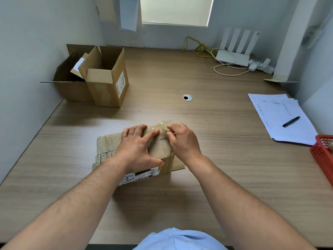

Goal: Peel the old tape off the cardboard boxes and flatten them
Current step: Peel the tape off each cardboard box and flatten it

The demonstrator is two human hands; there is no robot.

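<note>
Tape-peeling step: by the front edge of the desk [216, 177], the left hand [137, 147] lies spread flat on the box [106, 143], pinning it, while the right hand [182, 141] pinches the lifted tape [164, 125] at its far corner; next likely needs a steady pull

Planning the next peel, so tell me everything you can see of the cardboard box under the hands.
The cardboard box is brown, worn and creased. It lies low on the wooden table, and its near side carries a white shipping label with barcodes. A dark crack shows on top between the hands. The left hand presses flat on top, while the right hand pinches clear tape lifted at the far edge.
</note>
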